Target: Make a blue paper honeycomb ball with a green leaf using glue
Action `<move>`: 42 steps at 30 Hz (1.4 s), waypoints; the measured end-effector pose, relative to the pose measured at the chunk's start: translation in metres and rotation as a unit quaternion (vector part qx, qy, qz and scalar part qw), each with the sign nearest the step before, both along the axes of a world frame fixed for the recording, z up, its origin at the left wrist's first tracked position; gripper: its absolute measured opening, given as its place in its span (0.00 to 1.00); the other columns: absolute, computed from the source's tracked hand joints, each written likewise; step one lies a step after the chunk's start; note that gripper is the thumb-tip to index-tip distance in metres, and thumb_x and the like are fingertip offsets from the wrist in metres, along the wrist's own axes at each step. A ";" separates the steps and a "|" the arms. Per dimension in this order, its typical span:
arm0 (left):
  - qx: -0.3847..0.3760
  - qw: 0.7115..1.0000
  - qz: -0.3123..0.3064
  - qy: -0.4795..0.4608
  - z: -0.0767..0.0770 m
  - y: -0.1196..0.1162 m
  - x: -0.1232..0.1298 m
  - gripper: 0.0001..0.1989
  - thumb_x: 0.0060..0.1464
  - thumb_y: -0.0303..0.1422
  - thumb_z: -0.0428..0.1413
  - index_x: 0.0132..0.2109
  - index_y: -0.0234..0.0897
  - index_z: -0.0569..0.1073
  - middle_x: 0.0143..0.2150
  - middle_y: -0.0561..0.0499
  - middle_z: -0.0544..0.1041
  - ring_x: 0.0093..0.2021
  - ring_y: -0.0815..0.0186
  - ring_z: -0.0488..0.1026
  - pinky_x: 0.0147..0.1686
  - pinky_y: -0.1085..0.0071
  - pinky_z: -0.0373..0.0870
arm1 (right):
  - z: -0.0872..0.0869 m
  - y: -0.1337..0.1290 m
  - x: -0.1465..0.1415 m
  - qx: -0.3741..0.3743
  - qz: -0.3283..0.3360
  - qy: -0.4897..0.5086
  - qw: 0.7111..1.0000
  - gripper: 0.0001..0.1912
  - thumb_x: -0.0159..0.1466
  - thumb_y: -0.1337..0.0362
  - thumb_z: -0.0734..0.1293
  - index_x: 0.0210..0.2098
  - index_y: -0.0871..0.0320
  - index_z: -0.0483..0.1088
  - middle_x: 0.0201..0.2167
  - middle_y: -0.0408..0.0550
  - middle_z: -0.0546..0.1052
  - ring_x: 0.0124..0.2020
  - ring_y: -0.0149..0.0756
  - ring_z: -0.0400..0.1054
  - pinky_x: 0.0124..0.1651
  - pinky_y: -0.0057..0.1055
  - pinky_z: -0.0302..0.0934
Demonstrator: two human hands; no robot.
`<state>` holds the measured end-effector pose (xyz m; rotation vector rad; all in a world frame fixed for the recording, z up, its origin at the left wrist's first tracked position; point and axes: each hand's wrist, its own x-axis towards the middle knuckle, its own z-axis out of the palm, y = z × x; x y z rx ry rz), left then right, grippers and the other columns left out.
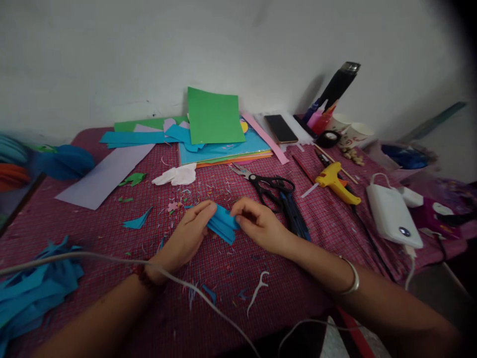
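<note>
A small stack of blue paper pieces [222,223] is between my two hands, above the middle of the checked cloth. My left hand [190,231] pinches its left end, thumb on top. At its right end, my right hand [259,223] has thumb and forefinger closed on the edge of the blue paper. Black-handled scissors [263,184] lie just beyond my right hand, beside a dark blue cutter-like tool [294,216]. Blue paper offcuts [137,220] and tiny snippets are scattered around my left hand.
Colored paper sheets [216,117] are piled against the wall, near a phone [281,129]. A yellow glue gun [335,184] and a white power bank [395,214] sit at right. More blue paper [40,288] heaps at left. A pale cable [164,271] crosses over my left wrist.
</note>
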<state>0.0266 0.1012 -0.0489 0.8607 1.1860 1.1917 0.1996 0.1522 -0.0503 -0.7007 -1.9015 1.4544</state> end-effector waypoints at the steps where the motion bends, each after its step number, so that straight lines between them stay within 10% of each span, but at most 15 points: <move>1: 0.002 1.000 -0.004 0.013 -0.001 0.000 0.000 0.15 0.56 0.42 0.55 0.27 0.38 0.65 0.23 0.57 0.60 0.23 0.71 0.58 0.24 0.74 0.60 | 0.002 0.000 0.001 0.032 0.016 -0.020 0.999 0.04 0.63 0.69 0.60 0.35 0.56 0.65 0.30 0.41 0.67 0.32 0.31 0.62 0.37 0.31 0.58; 17: 0.070 0.989 -0.064 0.116 -0.011 -0.004 -0.012 0.16 0.62 0.43 0.50 0.31 0.37 0.68 0.27 0.54 0.63 0.29 0.68 0.59 0.28 0.70 0.58 | 0.004 0.002 0.004 0.065 0.075 -0.059 0.993 0.06 0.62 0.61 0.67 0.33 0.57 0.67 0.32 0.43 0.66 0.34 0.33 0.62 0.39 0.32 0.57; 29: 0.094 0.982 -0.083 0.141 -0.007 -0.002 -0.013 0.10 0.58 0.39 0.56 0.32 0.37 0.72 0.27 0.55 0.66 0.28 0.69 0.62 0.28 0.71 0.59 | -0.006 -0.002 0.000 0.027 -0.023 -0.018 0.999 0.03 0.62 0.69 0.62 0.33 0.56 0.62 0.25 0.38 0.66 0.26 0.29 0.61 0.30 0.27 0.56; 42: 0.115 0.961 -0.080 0.238 0.000 -0.001 -0.009 0.11 0.60 0.36 0.51 0.32 0.36 0.72 0.29 0.54 0.70 0.31 0.69 0.64 0.32 0.69 0.60 | 0.004 -0.004 0.006 0.154 0.049 -0.085 0.983 0.10 0.59 0.61 0.70 0.36 0.58 0.66 0.34 0.43 0.68 0.34 0.32 0.63 0.38 0.31 0.58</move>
